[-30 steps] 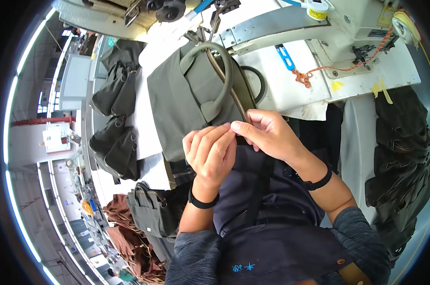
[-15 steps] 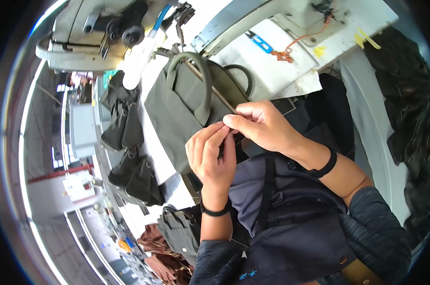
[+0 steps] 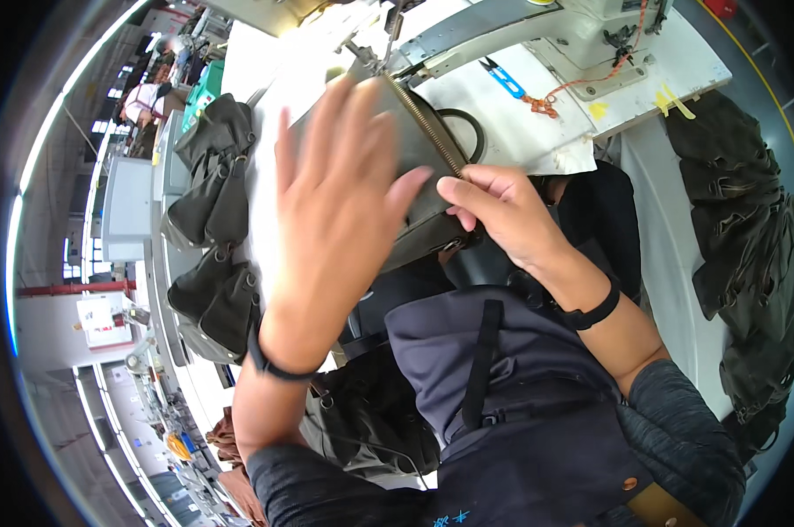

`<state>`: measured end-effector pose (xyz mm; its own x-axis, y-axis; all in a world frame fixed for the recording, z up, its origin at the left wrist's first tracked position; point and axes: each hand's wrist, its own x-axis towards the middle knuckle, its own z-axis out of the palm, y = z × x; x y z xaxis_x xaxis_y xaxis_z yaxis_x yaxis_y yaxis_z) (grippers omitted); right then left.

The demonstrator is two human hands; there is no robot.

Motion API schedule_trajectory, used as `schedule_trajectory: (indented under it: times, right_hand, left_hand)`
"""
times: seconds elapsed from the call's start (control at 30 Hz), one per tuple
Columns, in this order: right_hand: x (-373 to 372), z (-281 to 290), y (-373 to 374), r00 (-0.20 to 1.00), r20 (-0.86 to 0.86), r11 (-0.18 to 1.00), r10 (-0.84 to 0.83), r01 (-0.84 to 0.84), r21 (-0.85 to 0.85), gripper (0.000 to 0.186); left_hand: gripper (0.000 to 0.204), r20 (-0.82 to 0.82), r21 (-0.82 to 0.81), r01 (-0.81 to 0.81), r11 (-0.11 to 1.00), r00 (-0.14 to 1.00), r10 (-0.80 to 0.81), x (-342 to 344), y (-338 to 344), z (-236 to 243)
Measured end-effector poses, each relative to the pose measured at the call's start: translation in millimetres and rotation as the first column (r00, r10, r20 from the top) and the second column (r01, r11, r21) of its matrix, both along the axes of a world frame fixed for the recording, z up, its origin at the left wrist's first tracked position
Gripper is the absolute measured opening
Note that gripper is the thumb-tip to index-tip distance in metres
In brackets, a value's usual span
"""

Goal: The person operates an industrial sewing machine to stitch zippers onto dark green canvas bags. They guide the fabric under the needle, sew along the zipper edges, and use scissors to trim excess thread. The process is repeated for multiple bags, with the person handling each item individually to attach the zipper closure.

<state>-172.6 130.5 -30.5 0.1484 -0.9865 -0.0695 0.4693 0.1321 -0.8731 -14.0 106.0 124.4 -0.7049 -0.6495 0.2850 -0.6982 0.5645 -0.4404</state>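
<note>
A dark olive bag [image 3: 413, 151] lies on the white sewing table, its brass zipper [image 3: 427, 126] running from the presser foot [image 3: 375, 63] of a sewing machine down toward me. My right hand [image 3: 506, 215] pinches the near end of the zipper between thumb and fingers. Over the bag's left side is my left hand [image 3: 335, 189], open, fingers spread and smeared by motion. It hides much of the bag, and I cannot tell whether it touches the cloth. A dark carry handle [image 3: 477, 132] arches out on the bag's right side.
Blue thread snips [image 3: 506, 81] lie on the table beside tangled orange cord [image 3: 542, 107]. The pale machine arm [image 3: 476, 35] spans the far side. More dark bags [image 3: 208, 211] are stacked at the left; others [image 3: 735, 184] hang at the right.
My left hand has parted from my right, moved up and left over the bag, and opened. My right hand stays at the zipper's near end. The view has shifted somewhat.
</note>
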Motion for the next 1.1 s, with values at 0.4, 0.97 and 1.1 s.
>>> schedule_trajectory:
  times: [0.4, 0.97, 1.1]
  right_hand:
    - [24, 8, 10, 0.95, 0.309, 0.998, -0.055, 0.044, 0.043, 0.035]
    - [21, 23, -5, 0.988, 0.142, 0.996, -0.067, 0.075, -0.053, 0.033]
    - [19, 22, -8, 0.99, 0.132, 0.998, -0.049, 0.054, -0.04, 0.032]
  left_hand:
    - [0.079, -0.187, 0.123, -0.219, 0.968, 0.953, 0.24, 28, 45, -60]
    - [0.055, -0.482, 0.184, -0.057, 0.981, 0.865, 0.14, 20, 20, -94]
    - [0.05, -0.521, 0.18, -0.019, 0.984, 0.847, 0.111, 18, 16, -96]
